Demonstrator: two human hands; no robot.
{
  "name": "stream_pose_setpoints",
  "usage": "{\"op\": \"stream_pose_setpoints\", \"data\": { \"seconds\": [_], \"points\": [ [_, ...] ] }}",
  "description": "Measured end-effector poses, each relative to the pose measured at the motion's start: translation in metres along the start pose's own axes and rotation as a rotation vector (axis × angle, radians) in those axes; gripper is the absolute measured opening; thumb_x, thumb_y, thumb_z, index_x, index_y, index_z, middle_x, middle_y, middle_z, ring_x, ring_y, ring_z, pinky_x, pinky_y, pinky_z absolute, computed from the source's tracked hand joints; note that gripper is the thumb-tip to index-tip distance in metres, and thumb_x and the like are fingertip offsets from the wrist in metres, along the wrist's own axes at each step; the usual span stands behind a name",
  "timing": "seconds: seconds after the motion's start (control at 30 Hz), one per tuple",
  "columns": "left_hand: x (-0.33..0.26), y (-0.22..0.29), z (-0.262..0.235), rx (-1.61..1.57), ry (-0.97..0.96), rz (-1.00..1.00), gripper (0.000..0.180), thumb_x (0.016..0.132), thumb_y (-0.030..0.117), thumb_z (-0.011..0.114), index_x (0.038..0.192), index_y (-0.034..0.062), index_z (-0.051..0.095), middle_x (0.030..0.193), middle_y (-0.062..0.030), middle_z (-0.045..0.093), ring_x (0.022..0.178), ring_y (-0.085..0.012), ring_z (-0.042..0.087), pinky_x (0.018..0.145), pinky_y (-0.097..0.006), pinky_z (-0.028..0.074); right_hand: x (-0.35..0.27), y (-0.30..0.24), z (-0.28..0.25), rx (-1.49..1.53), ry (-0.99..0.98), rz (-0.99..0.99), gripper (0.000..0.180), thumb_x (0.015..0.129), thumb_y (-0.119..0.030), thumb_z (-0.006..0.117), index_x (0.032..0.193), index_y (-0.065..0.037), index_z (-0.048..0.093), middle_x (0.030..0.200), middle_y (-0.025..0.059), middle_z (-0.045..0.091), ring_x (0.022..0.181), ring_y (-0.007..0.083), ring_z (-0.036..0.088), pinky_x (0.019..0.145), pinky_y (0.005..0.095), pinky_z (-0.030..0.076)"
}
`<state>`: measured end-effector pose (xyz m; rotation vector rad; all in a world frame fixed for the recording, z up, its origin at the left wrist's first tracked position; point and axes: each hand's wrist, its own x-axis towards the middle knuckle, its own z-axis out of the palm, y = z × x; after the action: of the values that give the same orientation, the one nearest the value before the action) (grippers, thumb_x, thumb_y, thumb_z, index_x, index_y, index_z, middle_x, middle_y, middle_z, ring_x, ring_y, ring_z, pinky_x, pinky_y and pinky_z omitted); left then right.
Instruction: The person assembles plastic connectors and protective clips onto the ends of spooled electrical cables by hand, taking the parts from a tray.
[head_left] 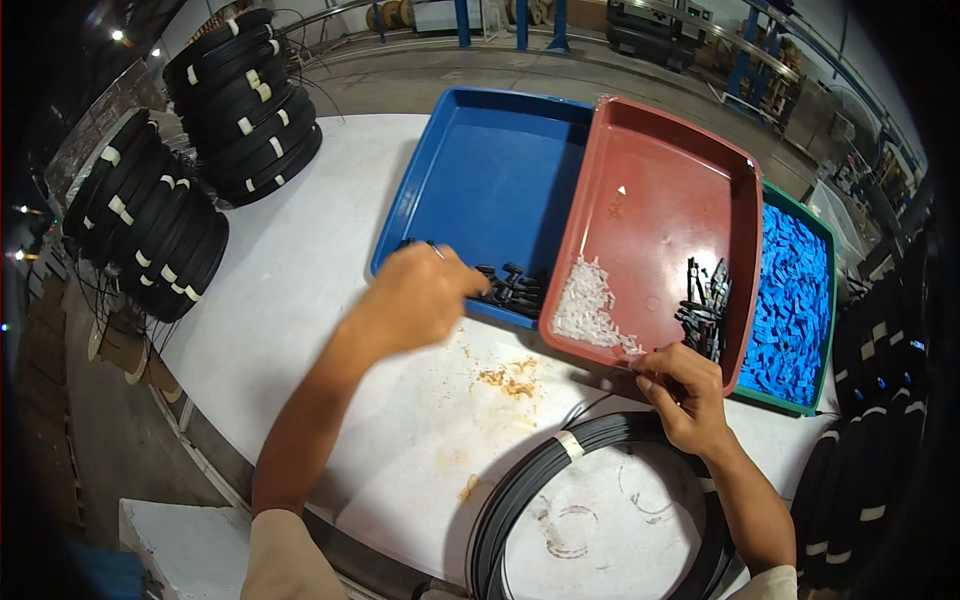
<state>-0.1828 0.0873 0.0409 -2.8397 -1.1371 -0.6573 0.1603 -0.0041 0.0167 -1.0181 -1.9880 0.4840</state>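
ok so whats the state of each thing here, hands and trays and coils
left hand: fingers curled, reaching into the black parts
right hand: fingers pinched at the red tray's near rim; what it holds is unclear
blue tray: mostly bare, black parts at near edge
red tray: white bits and black pieces
green tray: full of blue pieces
cable coil: flat, taped

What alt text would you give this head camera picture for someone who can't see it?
A person's left hand reaches into a blue tray of small black parts, while the right hand rests at the edge of a red tray holding white pieces. A coil of black cable lies on the white table in front.
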Motion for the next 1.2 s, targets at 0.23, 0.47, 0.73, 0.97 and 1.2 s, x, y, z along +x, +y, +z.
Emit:
{"op": "stream_pose_setpoints", "data": {
  "seconds": [0.23,0.47,0.73,0.97,1.2],
  "points": [
    [-0.005,-0.073,-0.027,-0.086,-0.06,-0.287,0.027,0.078,-0.003,0.059,0.097,0.0025,0.077,0.096,-0.0146,0.075,0.092,-0.033,0.068,0.088,-0.041,0.053,0.001,0.0,-0.002,-0.002,-0.083,-0.019,0.015,0.082,0.003,0.071,0.096,0.001,0.073,0.075,0.0096,0.064,0.062,0.0189,0.057,0.058,0.0287,0.043],
    [0.025,-0.064,-0.016,-0.032,-0.466,-0.396,0.032,0.072,-0.006,0.056,0.096,-0.0002,0.076,0.1,-0.0164,0.074,0.096,-0.0329,0.069,0.086,-0.039,0.055,0.0,0.005,-0.002,0.02,-0.066,0.004,0.011,0.085,-0.004,0.072,0.094,0.001,0.073,0.072,0.0095,0.064,0.063,0.0196,0.058,0.061,0.0308,0.044],
    [0.029,-0.085,-0.027,-0.223,-0.031,-0.201,0.031,0.083,-0.007,0.059,0.109,0.0011,0.074,0.107,-0.0145,0.074,0.097,-0.0275,0.07,0.09,-0.038,0.055,0.0,0.004,0.0,0.037,-0.052,0.016,0.011,0.085,-0.005,0.071,0.093,0.002,0.073,0.073,0.0102,0.065,0.065,0.0202,0.06,0.062,0.031,0.045],
    [0.02,-0.092,-0.027,-0.114,-0.111,-0.282,0.025,0.086,-0.005,0.063,0.106,0.0022,0.076,0.107,-0.0139,0.075,0.097,-0.0271,0.071,0.091,-0.037,0.055,0.001,0.002,0.0,0.02,-0.057,0.039,0.012,0.085,-0.006,0.071,0.093,0.002,0.073,0.073,0.0105,0.065,0.064,0.0204,0.059,0.062,0.0313,0.045],
    [0.019,-0.081,-0.019,-0.105,-0.169,-0.297,0.02,0.085,0.0,0.069,0.104,0.0035,0.077,0.104,-0.0136,0.076,0.098,-0.0278,0.071,0.091,-0.038,0.055,-0.001,0.007,0.001,0.032,-0.049,0.018,0.012,0.084,-0.006,0.071,0.092,0.002,0.073,0.073,0.011,0.066,0.064,0.0213,0.06,0.062,0.0317,0.046]
  ]
}}
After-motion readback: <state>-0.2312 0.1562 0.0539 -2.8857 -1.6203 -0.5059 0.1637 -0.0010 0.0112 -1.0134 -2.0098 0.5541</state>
